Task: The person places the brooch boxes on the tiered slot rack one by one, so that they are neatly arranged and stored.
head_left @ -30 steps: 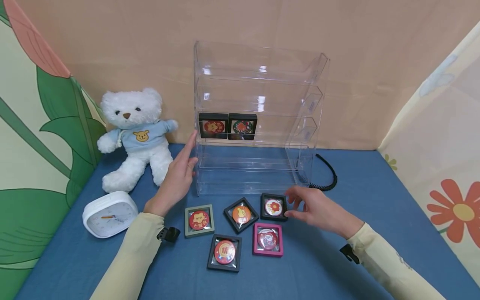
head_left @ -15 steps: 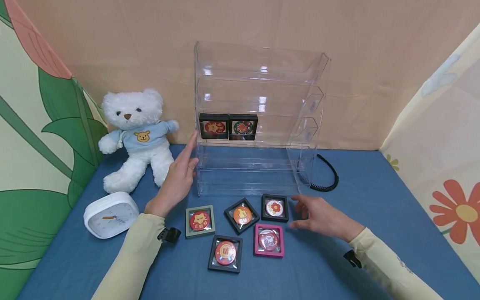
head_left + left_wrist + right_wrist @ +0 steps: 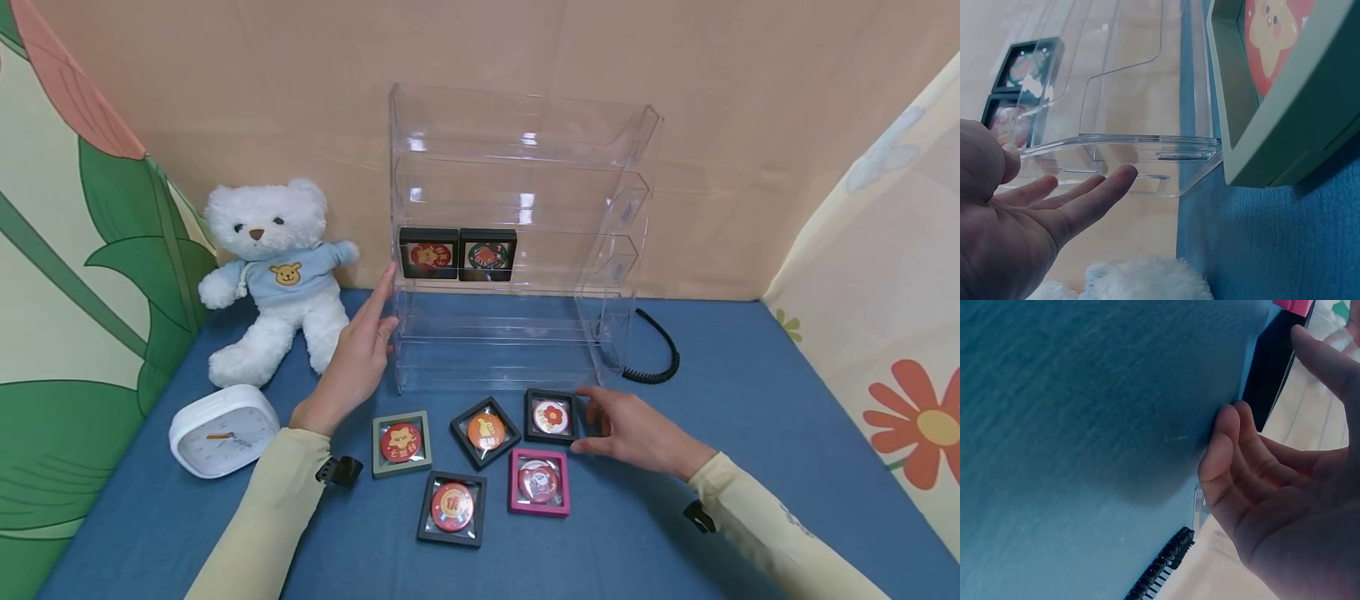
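Observation:
My left hand (image 3: 372,323) lies flat and open against the left side wall of a clear acrylic tiered rack (image 3: 517,333); in the left wrist view its straight fingers (image 3: 1085,197) reach the rack's lower edge (image 3: 1147,150). Two black-framed badges (image 3: 428,253) (image 3: 487,254) stand on one shelf. My right hand (image 3: 603,423) rests on the blue cloth, loosely curled, its fingertips (image 3: 1225,425) at the right edge of a black frame with a flower badge (image 3: 551,417). It holds nothing. A grey-green frame (image 3: 402,442), a black frame with an orange badge (image 3: 485,432), a pink frame (image 3: 538,482) and another black frame (image 3: 452,507) lie in front of the rack.
A white teddy bear (image 3: 273,267) in a blue shirt sits left of the rack. A white clock (image 3: 222,429) lies near my left forearm. A coiled black cable (image 3: 660,350) curls behind the rack's right side. Patterned walls close in both sides.
My right hand drew off to the right of the flower-badge frame, then came back to its right edge. My left hand stayed on the rack's side.

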Motion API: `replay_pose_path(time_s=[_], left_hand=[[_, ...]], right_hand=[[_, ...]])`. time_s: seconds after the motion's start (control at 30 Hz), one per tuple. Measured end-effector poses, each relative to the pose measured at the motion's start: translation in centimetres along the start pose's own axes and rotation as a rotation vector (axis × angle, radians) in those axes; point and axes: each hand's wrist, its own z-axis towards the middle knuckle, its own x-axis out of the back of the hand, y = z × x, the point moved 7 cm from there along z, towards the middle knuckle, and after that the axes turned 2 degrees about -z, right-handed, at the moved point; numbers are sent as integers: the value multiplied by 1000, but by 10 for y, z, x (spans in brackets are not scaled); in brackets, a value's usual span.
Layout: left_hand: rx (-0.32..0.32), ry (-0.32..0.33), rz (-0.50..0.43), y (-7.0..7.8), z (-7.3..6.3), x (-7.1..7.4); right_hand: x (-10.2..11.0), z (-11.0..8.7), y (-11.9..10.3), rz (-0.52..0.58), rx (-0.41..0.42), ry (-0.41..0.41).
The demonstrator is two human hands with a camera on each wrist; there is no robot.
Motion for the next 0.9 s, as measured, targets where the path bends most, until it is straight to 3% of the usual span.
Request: replay_pose_path(time_s=[0.47,0.9], left_hand=[[8,-5,0,0,0,-1],[11,-5,-1,0,0,0]], right_hand=[[-3,1,1,-11,1,8],[-2,-2,-2,145,28,74]])
